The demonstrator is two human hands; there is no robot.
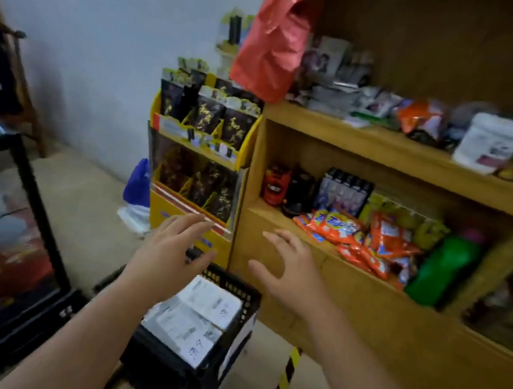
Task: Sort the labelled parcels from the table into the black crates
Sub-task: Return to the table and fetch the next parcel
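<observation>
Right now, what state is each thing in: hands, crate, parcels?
left hand: open, empty, above the crate.
right hand: open, empty, fingers spread.
black crate: on the floor, holding parcels.
labelled parcels: stacked in the crate, labels up.

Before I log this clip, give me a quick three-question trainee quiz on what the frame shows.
1. True or false: both hands are holding a parcel.
2. Which sits beside the orange packets on the lower shelf? A) a green bottle B) a blue kettle C) a glass jar
3. Fill in: the labelled parcels lie inside the black ____.

Key
1. False: the left hand and the right hand are open and empty above the crate.
2. A: the green bottle stands next to the orange packets.
3. crate: the white parcels lie in it.
</observation>
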